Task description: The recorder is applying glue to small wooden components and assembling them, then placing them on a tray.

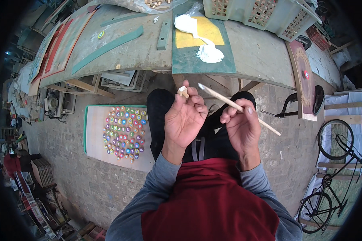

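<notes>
Between the thumb and fingertips of my left hand (185, 122), palm turned up, is a small wooden piece (184, 94) with a white dab on its top. My right hand (244, 130) grips a thin wooden stick (219, 97) between thumb and fingers. The stick slants up to the left, and its white-coated tip is a little to the right of the piece, apart from it. Beyond both hands, a puddle of white paste (210, 54) has run from a white bag (185, 24) over a yellow patch (189, 39) on a green board (228, 66).
A grey workbench (149, 54) spans the far side, with green strips (108, 49) and a crate (245, 14) of wooden pieces. On the floor at left lies a board (93, 150) covered with several colourful lettered discs (124, 129). A bicycle (330, 176) stands at right.
</notes>
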Demonstrator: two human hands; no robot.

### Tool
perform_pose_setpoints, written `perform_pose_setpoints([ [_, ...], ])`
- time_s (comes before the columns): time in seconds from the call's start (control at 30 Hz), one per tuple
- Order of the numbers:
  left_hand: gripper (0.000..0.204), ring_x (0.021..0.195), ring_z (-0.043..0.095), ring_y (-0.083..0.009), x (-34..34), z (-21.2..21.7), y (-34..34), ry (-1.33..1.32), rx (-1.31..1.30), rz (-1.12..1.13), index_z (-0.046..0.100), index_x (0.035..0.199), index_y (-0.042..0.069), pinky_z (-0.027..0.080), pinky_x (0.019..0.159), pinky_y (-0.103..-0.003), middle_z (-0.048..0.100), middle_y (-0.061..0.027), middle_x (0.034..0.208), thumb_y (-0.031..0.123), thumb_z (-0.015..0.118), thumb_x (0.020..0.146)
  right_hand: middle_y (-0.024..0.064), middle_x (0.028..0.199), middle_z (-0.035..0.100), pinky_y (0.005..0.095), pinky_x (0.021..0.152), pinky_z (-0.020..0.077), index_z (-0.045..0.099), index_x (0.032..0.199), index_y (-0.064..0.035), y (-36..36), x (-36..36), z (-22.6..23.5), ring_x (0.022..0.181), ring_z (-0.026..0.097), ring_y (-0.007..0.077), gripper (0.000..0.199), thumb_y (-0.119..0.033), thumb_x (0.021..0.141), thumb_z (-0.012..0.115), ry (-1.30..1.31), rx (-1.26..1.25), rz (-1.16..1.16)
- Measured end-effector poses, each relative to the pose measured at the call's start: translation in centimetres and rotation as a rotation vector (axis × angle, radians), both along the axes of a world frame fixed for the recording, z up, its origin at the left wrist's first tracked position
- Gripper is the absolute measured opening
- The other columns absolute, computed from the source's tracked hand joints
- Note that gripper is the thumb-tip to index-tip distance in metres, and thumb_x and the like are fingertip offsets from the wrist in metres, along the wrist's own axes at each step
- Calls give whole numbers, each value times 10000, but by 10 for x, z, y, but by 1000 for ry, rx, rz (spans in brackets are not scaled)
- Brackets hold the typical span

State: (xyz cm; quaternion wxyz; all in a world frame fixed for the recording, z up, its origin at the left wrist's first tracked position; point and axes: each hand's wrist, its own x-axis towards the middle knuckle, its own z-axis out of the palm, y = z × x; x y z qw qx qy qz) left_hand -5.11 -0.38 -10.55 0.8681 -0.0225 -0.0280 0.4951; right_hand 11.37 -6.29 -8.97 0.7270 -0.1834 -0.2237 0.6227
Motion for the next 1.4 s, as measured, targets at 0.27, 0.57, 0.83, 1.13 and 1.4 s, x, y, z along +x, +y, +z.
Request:
perform_pose_setpoints([
  [0.27, 385, 1007, 532, -149, -1, 1, 1, -205, -105, -128, 550, 1320, 106, 414, 854, -308, 590, 6, 1129, 227, 614, 961, 159, 981, 650, 375, 787, 525, 581, 1160, 1, -1, 3, 1, 908, 637, 251, 295, -240, 998, 531, -149, 90, -73],
  [0.57, 351, 1026, 567, -187, -3, 8, -2, -137, -166, -61, 522, 1323, 37, 496, 854, -296, 581, -86, 1135, 121, 565, 985, 203, 1056, 661, 376, 835, 533, 574, 1194, 15, -2, -2, 7, 957, 658, 273, 319, -241, 1011, 523, -285, 103, -156],
  [0.83, 432, 1021, 593, -188, -1, 15, -15, 346, 82, 205, 468, 1374, 36, 509, 856, -296, 569, -102, 1142, 75, 576, 957, 214, 1062, 682, 388, 901, 507, 646, 1098, 24, 6, 0, 32, 1010, 656, 326, 227, -16, 875, 652, -1200, 391, -424],
  [1.13, 560, 1020, 574, -158, 8, 24, -24, 756, 383, 504, 367, 1432, 25, 488, 851, -287, 572, -105, 1136, -16, 571, 912, 212, 1226, 651, 524, 1078, 328, 566, 1237, -12, 19, -24, 20, 1259, 519, 424, 354, -271, 998, 525, -1208, 561, -480],
  [1.4, 568, 1007, 561, -152, 13, 26, -28, 862, 433, 660, 347, 1425, -2, 500, 849, -268, 564, -126, 1120, -81, 546, 900, 237, 1271, 619, 526, 1125, 274, 514, 1273, 31, 6, -35, 11, 1305, 480, 432, 365, -216, 1005, 509, -1220, 517, -432],
])
